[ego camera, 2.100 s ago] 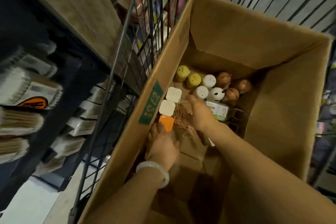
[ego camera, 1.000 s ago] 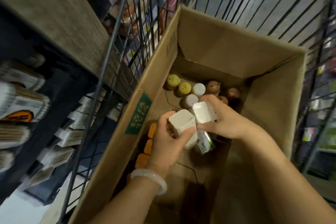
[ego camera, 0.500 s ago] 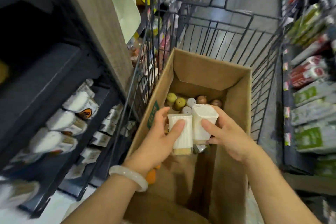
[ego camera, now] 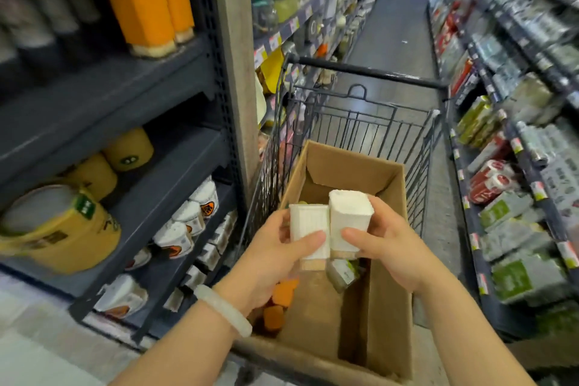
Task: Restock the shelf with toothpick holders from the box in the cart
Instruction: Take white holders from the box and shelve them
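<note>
Two white toothpick holders are held above the cardboard box, which stands in the wire cart. In the head view, the left hand grips the left white holder with the thumb across its front and the fingers curled behind it, and the right hand grips the right white holder in the same way, a little higher. The two holders touch each other side by side. Some orange holders lie in the box near its left wall, partly hidden by the left wrist, which wears a pale bracelet. To the left stands the dark shelf unit, and on its upper board two tall orange holders stand upright. I judge that the step in hand is the carrying from box to shelf. The next move probably calls for turning left, lifting both holders to a free place on a board, and setting them upright without knocking the goods already there.
</note>
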Available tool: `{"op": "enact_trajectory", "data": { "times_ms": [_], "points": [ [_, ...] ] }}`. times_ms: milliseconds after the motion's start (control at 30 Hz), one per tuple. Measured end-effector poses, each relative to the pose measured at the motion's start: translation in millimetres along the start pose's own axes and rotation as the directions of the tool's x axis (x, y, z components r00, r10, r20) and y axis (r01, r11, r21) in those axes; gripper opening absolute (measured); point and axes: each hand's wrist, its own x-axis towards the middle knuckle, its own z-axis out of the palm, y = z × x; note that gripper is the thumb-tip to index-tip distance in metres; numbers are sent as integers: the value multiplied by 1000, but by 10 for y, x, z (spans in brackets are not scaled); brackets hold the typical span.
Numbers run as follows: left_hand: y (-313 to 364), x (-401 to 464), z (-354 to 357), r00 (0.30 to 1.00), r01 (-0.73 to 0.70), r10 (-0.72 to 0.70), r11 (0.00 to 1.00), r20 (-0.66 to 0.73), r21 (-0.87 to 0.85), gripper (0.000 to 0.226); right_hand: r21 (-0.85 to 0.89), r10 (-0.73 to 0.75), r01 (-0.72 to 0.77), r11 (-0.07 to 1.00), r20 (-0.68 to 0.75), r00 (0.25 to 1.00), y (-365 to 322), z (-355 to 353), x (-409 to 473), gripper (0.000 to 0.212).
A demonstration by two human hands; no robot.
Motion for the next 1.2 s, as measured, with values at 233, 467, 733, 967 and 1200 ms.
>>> {"op": "enact_trajectory", "data": {
  "times_ms": [233,467,733,967,1200],
  "points": [
    [385,-673,-209,971,-235,237,971,-46,32,61,-68,-241,242,968,26,970,-667,383,-307,63],
    [682,-1399,-546,888,-416,417,908,-194,49,54,-96,-392,404,910,123,912,-1219,930,-507,57],
    [901,-2153,-968,725,-537,595,803,-347,258,48,202,-399,354,913,267,877,-1541,1657,-553,59],
    [1220,-2375,-1320,589,-512,680,732,-437,449,43,202,-454,408,890,333,826,-1899,2097,-331,56],
    [1380,-2130,-1617,481,-448,700,714,-528,538,51,89,-471,476,875,387,793,-2073,2377,123,51]
  ]
}}
